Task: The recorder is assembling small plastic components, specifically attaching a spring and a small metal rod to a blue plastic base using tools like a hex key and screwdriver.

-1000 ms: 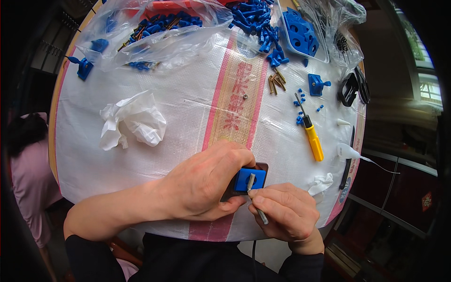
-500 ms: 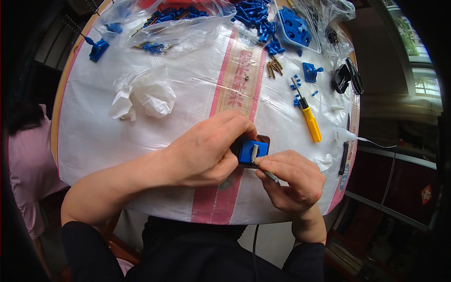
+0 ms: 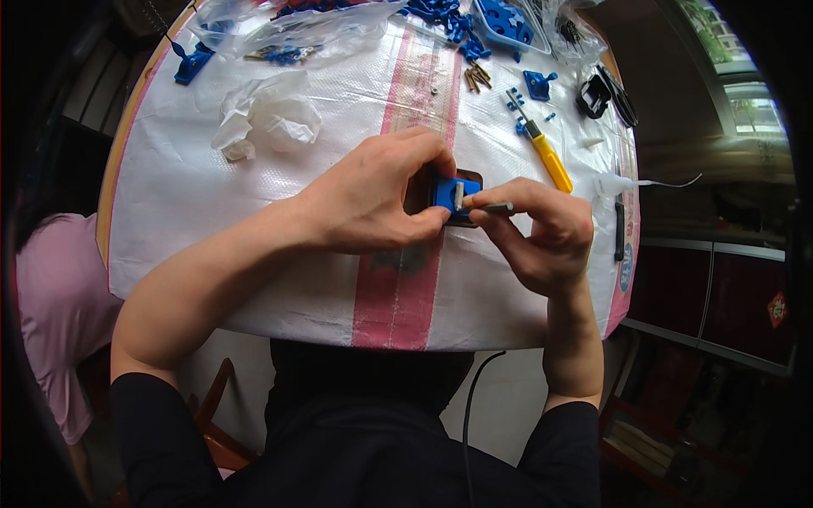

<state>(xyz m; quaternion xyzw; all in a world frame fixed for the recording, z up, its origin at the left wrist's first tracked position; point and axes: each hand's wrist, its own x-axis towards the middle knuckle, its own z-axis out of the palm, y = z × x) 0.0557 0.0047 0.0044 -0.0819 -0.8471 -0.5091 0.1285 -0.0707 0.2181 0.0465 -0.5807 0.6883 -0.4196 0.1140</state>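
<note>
In front of me a small blue block [image 3: 443,194] with a round recess sits on a dark brown base [image 3: 475,181]. My left hand [image 3: 377,190] curls round its left side, thumb and fingers closed on it. Between the thumb and fingers of my right hand [image 3: 550,229] is a thin grey rod [image 3: 500,207], its free end pointing right. A pale grey strip [image 3: 460,196] stands out of the block's recess at the right fingertips. Whether strip and rod are one piece is hidden by those fingers.
Beyond my hands lie a yellow-handled screwdriver [image 3: 552,162], brass screws [image 3: 479,74] and a blue knobbed part [image 3: 539,85]. Crumpled tissue [image 3: 269,114] lies left; a white nozzle bottle [image 3: 610,184] lies right. A tub of blue parts [image 3: 506,25] stands far back. A person in pink [image 3: 63,288] is at left.
My view has shifted, so table and hands appear higher. The rod's free end has swung from lower right to nearly level. My left thumb now reaches along the block's near edge.
</note>
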